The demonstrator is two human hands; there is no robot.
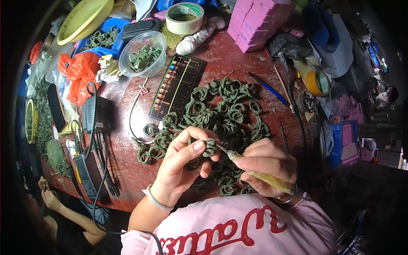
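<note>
My left hand (175,159) pinches a dark green ring (210,148) between thumb and fingers, above the table. My right hand (274,161) grips a slim tool with a yellowish wrapped handle (274,182). Its thin metal tip points left and meets the ring, or comes very close to it; I cannot tell which. A loose heap of similar green rings (231,111) spreads beneath and beyond both hands. My fingers hide part of the ring and of the heap.
On the red table (127,170), a phone (176,87) lies beyond my left hand. Behind it stand a clear tub (143,54) and a tape roll (184,18). Pink blocks (259,23) stack at the back. Cabled black boxes (97,114) sit left. Another person's hand (51,199) shows lower left.
</note>
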